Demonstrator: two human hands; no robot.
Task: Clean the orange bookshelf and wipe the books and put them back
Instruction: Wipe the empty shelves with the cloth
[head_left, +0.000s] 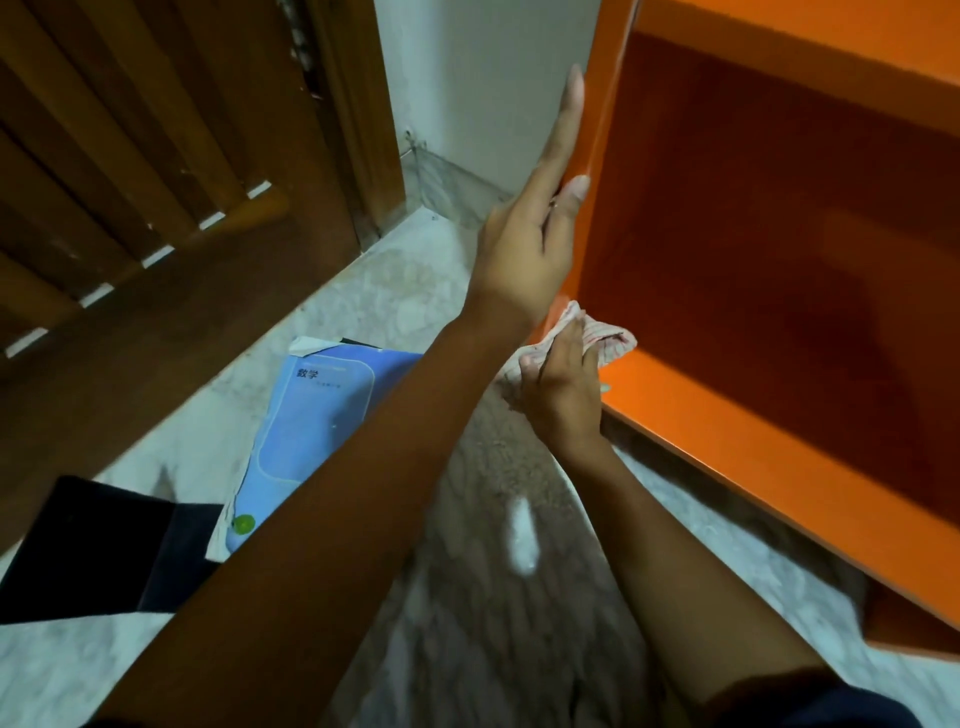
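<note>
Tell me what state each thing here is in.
Orange bookshelf: visible compartment holds no books.
Left hand: fingers straight, flat against the bookshelf's side.
Cloth: bunched up at the bookshelf's lower corner.
Right hand: grips the cloth.
Blue book: closed, lying on the floor.

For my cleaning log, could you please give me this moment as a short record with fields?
left hand: fingers straight, flat against the left side panel of the orange bookshelf
right hand: grips the cloth at the shelf's lower left front corner
compartment in view: no books showing
blue book: lies on the floor, left of the shelf
background: wooden door
</note>
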